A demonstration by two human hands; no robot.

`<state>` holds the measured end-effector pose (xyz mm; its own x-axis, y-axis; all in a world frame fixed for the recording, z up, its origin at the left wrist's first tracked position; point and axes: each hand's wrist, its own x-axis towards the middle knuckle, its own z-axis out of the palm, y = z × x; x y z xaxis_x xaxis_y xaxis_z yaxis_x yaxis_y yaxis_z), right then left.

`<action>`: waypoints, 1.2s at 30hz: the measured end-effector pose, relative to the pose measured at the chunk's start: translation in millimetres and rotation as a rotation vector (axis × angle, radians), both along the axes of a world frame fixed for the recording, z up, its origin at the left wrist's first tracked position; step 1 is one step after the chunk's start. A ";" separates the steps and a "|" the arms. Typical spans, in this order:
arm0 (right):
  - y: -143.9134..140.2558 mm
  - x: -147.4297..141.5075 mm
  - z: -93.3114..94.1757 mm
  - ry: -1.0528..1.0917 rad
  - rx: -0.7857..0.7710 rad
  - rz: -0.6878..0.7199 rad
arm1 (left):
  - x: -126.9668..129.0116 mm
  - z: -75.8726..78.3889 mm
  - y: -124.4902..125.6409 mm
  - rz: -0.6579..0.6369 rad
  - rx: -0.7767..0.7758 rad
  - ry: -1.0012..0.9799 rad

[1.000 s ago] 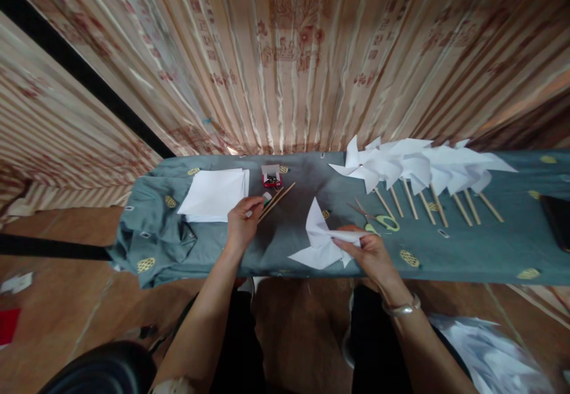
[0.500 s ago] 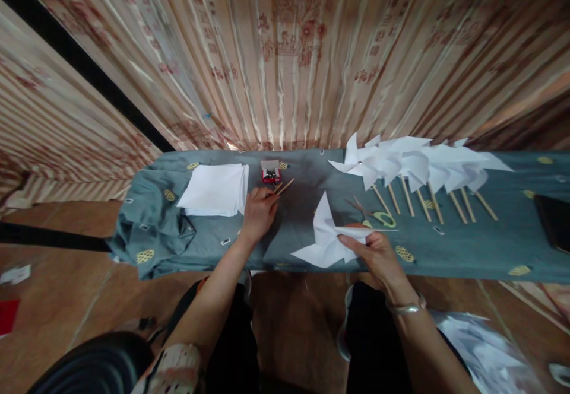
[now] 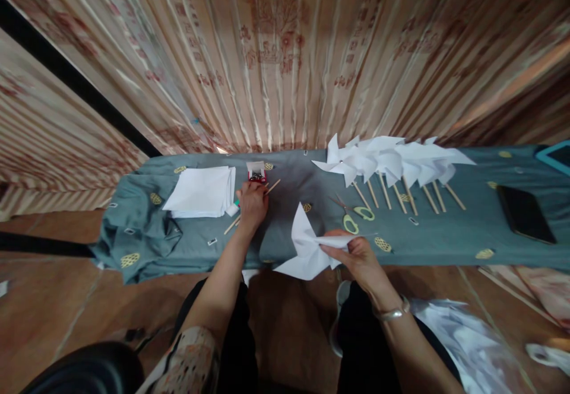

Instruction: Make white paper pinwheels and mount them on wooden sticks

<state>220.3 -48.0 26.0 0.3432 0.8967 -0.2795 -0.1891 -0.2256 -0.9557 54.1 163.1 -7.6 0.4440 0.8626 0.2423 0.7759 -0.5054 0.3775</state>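
My right hand [image 3: 356,256] pinches the folded centre of a white paper pinwheel [image 3: 305,245] at the near edge of the table. My left hand [image 3: 252,202] rests over thin wooden sticks [image 3: 231,225] beside a small red box of pins [image 3: 257,172]; whether its fingers grip a stick I cannot tell. A small white eraser-like block [image 3: 231,209] lies just left of that hand.
A stack of white paper squares [image 3: 201,190] lies at the left. Green-handled scissors [image 3: 354,218] sit mid-table. Several finished pinwheels on sticks [image 3: 392,162] lie at the back right. A black phone [image 3: 525,214] lies far right on the teal cloth [image 3: 445,240]. Striped curtain behind.
My left hand moved up from the sticks toward the red pin box. My right hand kept hold of the pinwheel. The camera panned right, revealing the phone.
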 end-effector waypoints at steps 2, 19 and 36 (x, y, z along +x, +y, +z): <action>-3.9 -1.0 0.6 0.013 0.005 0.016 | 1.6 0.7 -0.9 0.001 -0.007 -0.007; -32.2 -17.7 28.3 -0.161 0.206 0.022 | 22.8 49.4 -85.1 -0.163 -0.789 -1.036; -37.0 -33.0 50.3 -0.515 0.438 -0.070 | -0.3 59.7 -130.3 -0.086 -1.185 -1.144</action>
